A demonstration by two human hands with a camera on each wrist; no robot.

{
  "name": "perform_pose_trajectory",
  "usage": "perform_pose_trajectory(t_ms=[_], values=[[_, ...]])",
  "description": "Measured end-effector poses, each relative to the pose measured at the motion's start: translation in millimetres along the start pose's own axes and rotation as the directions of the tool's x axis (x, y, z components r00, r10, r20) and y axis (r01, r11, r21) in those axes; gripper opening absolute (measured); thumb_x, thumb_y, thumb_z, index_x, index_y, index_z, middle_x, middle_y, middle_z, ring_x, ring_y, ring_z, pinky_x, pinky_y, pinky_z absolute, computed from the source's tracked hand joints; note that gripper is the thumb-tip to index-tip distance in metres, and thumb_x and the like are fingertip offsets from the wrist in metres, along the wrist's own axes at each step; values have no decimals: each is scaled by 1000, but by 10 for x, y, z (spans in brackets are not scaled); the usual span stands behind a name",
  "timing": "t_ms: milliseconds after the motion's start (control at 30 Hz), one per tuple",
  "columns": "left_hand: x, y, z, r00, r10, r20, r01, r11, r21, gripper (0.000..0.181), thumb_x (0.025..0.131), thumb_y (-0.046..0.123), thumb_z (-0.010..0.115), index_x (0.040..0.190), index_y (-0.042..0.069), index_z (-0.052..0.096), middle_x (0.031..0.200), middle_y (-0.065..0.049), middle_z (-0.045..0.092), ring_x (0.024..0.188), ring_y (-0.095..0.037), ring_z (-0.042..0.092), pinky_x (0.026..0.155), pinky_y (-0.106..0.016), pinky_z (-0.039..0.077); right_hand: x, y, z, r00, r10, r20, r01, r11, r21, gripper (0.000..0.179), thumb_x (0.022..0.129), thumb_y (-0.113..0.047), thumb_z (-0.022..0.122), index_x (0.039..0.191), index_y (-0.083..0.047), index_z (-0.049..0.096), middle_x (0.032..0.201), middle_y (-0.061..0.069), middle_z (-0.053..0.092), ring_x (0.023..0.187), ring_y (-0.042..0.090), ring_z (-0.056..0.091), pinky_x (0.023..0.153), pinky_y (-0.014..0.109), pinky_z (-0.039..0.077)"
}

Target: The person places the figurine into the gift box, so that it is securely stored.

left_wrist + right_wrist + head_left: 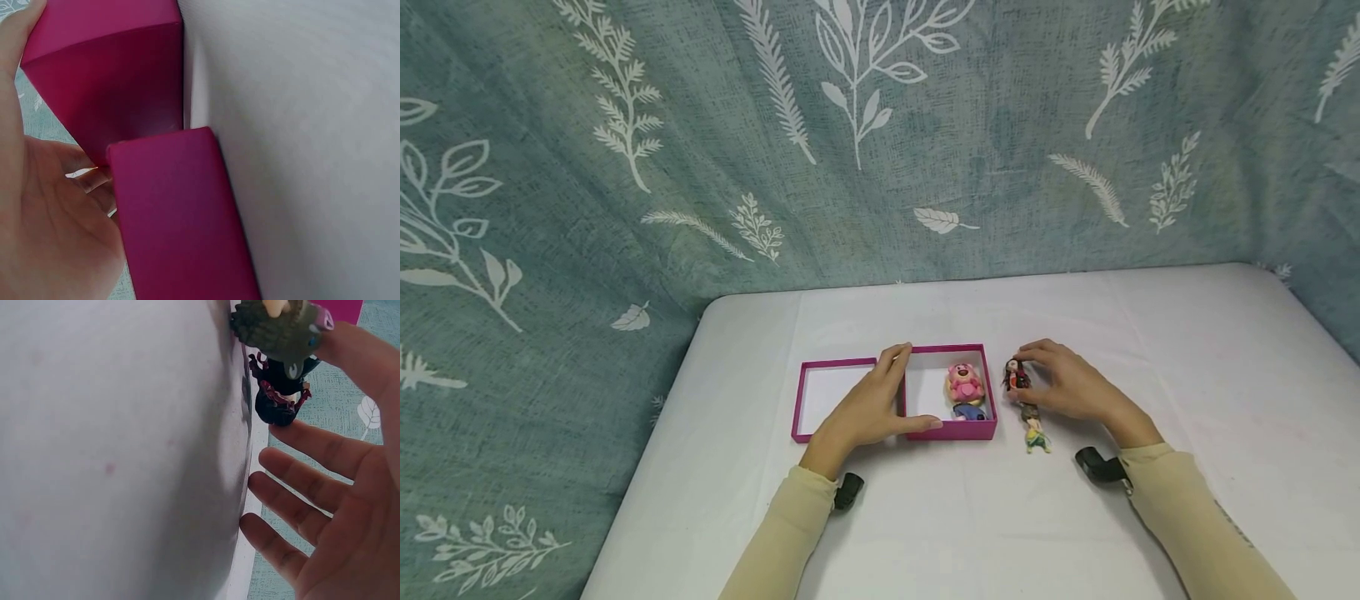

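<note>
My left hand (868,404) spans the left side of an open magenta box (958,430), thumb along its front wall and fingers at the back left corner. Inside that box lie a pink bear figurine (964,383) and, nearer the front, a partly covered blue figurine (970,412). To the right of the box, my right hand (1070,385) pinches a dark-haired figurine (1015,375) in red and black, forefinger at its head and thumb at its lower end. A brown-haired figurine (1034,432) in yellow and green lies just in front of it.
A shallow magenta lid (797,404) with a white inside lies left of the box, partly behind my left hand. White cloth covers the table (1217,367). A green leaf-patterned curtain (1000,133) hangs behind the table.
</note>
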State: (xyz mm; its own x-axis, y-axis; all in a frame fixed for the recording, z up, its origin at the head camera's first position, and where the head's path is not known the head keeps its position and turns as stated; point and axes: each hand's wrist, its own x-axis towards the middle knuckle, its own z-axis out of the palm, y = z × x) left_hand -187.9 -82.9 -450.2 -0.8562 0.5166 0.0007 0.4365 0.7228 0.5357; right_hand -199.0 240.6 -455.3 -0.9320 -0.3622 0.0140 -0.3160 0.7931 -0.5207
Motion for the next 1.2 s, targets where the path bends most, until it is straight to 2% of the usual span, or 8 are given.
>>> perform_pose_trajectory(t_ms=[333, 533, 967, 1200], values=[[4, 0, -6, 1000, -6, 5, 6, 1000, -2, 117, 74, 70, 70, 159, 18, 10, 162, 0, 17, 138, -26, 43, 111, -43, 40, 1, 9, -27, 999, -23, -24, 23, 1000, 3, 69, 80, -41, 80, 130, 1, 59, 137, 21, 49, 130, 45, 44, 104, 63, 37], [2, 0, -8, 1000, -1, 0, 1, 1000, 4, 117, 74, 71, 69, 159, 14, 12, 161, -1, 17, 139, -25, 42, 112, -43, 40, 7, 7, -44, 999, -30, -42, 30, 1000, -1, 68, 78, -41, 82, 129, 0, 60, 137, 21, 50, 129, 44, 45, 104, 63, 37], [12, -6, -6, 1000, 0, -5, 0, 1000, 8, 118, 74, 72, 69, 159, 15, 11, 161, 0, 17, 138, -24, 43, 111, -43, 41, -1, -27, -93, 998, -31, -56, 32, 999, 8, 69, 77, -40, 83, 129, 0, 59, 138, 20, 48, 130, 44, 44, 103, 63, 38], [4, -8, 7, 1000, -4, 0, 4, 1000, 12, 117, 73, 73, 68, 159, 20, 8, 162, 1, 16, 138, -24, 43, 111, -42, 41, -9, -27, -101, 997, -33, -66, 34, 999, 7, 68, 76, -36, 84, 128, 0, 60, 138, 20, 48, 130, 44, 44, 103, 63, 38]])
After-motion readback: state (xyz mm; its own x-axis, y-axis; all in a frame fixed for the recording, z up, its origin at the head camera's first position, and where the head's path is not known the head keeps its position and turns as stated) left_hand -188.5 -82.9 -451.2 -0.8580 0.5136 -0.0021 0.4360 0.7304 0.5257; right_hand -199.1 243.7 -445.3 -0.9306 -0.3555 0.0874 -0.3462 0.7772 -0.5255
